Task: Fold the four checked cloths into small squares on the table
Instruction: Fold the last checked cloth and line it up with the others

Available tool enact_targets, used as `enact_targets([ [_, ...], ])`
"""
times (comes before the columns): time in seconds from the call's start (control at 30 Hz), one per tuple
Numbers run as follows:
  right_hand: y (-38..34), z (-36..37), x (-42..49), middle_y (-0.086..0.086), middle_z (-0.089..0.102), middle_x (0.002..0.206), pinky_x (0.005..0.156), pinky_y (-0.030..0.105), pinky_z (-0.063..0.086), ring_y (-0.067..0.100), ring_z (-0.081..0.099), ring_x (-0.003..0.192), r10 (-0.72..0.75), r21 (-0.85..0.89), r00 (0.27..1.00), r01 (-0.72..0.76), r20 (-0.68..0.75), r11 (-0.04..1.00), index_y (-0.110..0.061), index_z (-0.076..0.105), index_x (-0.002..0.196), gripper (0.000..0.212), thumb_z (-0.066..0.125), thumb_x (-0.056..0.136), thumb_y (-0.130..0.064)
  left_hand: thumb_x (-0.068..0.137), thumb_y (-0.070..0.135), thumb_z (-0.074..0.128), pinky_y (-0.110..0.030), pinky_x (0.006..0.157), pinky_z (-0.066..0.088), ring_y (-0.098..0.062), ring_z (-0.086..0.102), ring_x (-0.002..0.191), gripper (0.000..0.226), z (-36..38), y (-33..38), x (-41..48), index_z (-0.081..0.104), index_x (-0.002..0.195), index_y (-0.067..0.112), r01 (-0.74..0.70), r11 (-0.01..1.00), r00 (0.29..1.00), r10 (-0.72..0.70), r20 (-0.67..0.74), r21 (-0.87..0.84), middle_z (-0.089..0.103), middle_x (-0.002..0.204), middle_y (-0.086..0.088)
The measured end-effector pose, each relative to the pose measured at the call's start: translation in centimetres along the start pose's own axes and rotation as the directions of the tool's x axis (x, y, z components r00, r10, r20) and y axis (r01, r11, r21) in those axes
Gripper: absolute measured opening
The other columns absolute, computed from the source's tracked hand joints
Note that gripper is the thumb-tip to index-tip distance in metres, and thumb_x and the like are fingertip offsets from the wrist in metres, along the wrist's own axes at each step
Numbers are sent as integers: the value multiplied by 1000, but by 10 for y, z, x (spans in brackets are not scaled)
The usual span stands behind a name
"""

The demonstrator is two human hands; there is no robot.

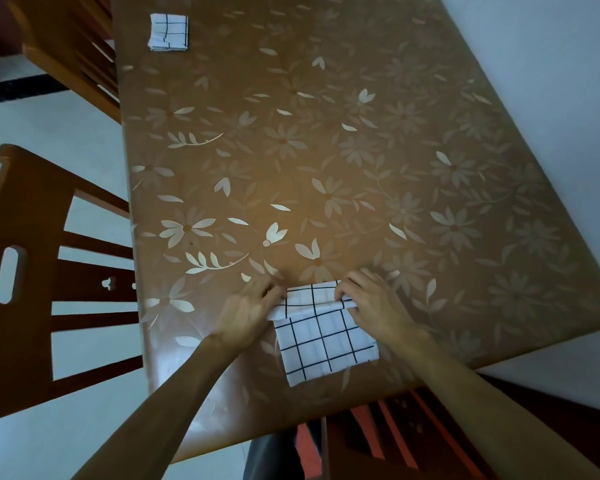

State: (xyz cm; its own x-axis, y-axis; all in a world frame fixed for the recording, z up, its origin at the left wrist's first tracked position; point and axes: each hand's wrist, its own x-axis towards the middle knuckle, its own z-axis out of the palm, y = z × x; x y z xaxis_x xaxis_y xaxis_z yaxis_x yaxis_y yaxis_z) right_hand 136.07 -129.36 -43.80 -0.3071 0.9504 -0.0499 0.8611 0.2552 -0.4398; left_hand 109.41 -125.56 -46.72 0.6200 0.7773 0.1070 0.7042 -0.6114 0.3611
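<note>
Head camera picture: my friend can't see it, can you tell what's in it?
A person's left hand and right hand pinch the far edge of a checked cloth, turning it over toward themselves on a brown flowered table. A small folded cloth lies near the table's far left edge. A wooden chair stands at the left.

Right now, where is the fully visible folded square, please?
In the head view, the folded square lies at the far left of the table, beside a chair.
</note>
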Motion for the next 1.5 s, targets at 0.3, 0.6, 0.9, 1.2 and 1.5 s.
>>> enact_targets([
  [0.3, 11, 9, -16, -3, 59, 95, 73, 30, 47, 19, 53, 88, 97, -38, 995, -96, 24, 995, -17, 68, 89, 37, 77, 62, 7, 83, 12, 48, -34, 58, 51, -21, 48, 87, 20, 4, 0, -10, 62, 98, 14, -78, 995, 997, 77, 12, 57, 62, 101, -5],
  [0.6, 15, 15, -18, -3, 61, 98, 77, 24, 43, 19, 59, 91, 164, 17, 987, -163, -8, 986, -16, 70, 89, 30, 73, 72, 8, 81, 37, 72, -38, 83, 56, -27, 61, 112, 51, 5, -3, -20, 56, 124, 15, -64, 998, 980, 66, 188, -15, 56, 134, -9],
  [0.9, 17, 13, -20, -2, 61, 99, 71, 20, 39, 18, 60, 92, 157, 36, 988, -157, -2, 987, -15, 71, 88, 29, 73, 71, 9, 73, 22, 85, -39, 82, 56, -28, 63, 110, 57, 5, -3, -22, 58, 122, 15, -23, 1000, 982, 22, 186, 6, 60, 128, -9],
  [1.2, 20, 24, -29, 5, 63, 110, 71, 38, 56, 24, 55, 100, 116, -47, 993, -117, -23, 992, -11, 74, 95, 53, 70, 55, 23, 83, 25, 72, -37, 90, 50, -26, 57, 120, 42, 2, -11, -25, 65, 123, 18, -102, 994, 976, 106, 192, -31, 55, 139, -11],
  [1.5, 3, 11, -16, 3, 55, 134, 101, 45, 45, 21, 46, 124, 107, -59, 993, -110, -41, 992, -16, 69, 116, 32, 52, 90, -21, 83, 34, 78, -40, 77, 58, -23, 58, 105, 29, 6, 4, -23, 73, 107, 19, 30, 999, 989, -23, 149, -45, 59, 123, -4],
])
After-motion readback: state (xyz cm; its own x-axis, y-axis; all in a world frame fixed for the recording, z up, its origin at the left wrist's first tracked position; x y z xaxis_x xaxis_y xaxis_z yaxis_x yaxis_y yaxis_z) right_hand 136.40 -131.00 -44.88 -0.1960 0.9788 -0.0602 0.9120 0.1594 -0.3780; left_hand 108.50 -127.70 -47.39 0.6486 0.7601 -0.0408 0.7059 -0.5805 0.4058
